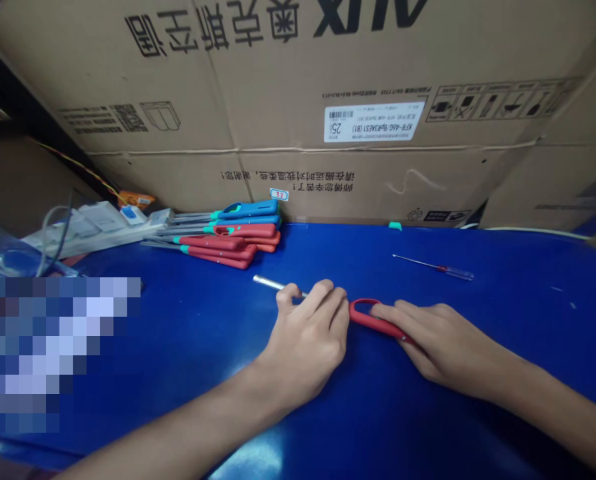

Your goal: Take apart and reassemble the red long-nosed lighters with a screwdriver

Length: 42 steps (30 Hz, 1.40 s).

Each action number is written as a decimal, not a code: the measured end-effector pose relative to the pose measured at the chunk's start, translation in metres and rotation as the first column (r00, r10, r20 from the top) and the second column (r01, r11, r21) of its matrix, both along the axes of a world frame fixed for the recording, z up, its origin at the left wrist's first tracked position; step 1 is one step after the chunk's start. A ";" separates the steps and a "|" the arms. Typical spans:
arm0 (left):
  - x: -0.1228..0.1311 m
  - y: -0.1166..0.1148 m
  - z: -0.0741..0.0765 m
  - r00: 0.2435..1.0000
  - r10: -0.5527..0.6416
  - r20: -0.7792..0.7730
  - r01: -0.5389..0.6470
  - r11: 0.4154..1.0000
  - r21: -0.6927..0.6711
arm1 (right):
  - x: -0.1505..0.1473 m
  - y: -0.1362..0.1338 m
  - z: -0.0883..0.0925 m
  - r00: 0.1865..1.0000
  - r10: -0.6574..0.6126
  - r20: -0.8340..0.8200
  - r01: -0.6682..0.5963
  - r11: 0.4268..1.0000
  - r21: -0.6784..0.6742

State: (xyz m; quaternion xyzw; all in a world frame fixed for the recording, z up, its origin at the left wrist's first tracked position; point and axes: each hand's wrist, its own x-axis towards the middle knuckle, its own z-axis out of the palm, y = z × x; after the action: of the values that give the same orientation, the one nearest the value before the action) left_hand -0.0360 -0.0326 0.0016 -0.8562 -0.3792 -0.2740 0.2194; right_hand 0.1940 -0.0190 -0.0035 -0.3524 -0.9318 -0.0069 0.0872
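A long lighter with a red handle [373, 320] and a metal tube lies on the blue table [428, 427], tube end pointing left. My left hand [305, 337] rests over its middle, fingers curled down on the tube. My right hand [441, 343] lies on the red handle, fingers extended along it and gripping it. Both hands press the lighter against the table.
A stack of red and blue long lighters [228, 233] lies at the back left against a big cardboard box [298, 100]. A thin screwdriver [435, 267] lies at the back right. White packets and a clear bag [93, 223] sit at far left.
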 end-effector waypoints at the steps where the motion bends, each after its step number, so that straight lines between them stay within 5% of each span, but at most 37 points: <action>1: 0.000 0.000 0.000 1.000 -0.001 0.003 0.001 1.000 0.002 | 0.000 0.000 0.000 1.000 0.001 0.009 -0.001 1.000 0.013; 10: 0.001 0.001 0.001 1.000 -0.005 0.002 0.005 1.000 0.010 | -0.002 -0.004 -0.001 0.996 -0.024 0.086 0.014 0.993 0.116; 24: 0.002 0.000 0.003 1.000 -0.023 0.013 0.023 1.000 0.005 | -0.001 -0.002 0.000 0.999 -0.007 0.050 0.003 0.997 0.072; 31: 0.003 -0.003 0.010 0.999 -0.039 0.020 0.039 0.999 -0.011 | 0.005 0.007 -0.003 0.997 0.072 -0.017 -0.066 0.972 0.226; 37: 0.002 -0.023 0.023 0.993 -0.111 0.046 0.110 0.994 0.024 | 0.017 0.012 -0.012 0.986 0.120 -0.117 -0.052 0.884 0.464; 42: 0.000 -0.030 0.027 0.993 -0.114 0.029 0.113 0.993 0.035 | 0.019 0.013 -0.020 0.983 0.126 -0.136 -0.042 0.866 0.499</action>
State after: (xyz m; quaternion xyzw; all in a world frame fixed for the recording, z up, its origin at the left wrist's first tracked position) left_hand -0.0355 -0.0624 0.0283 -0.8683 -0.3286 -0.3053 0.2118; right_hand 0.2128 -0.0061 -0.0234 -0.2768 -0.9031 -0.2118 0.2509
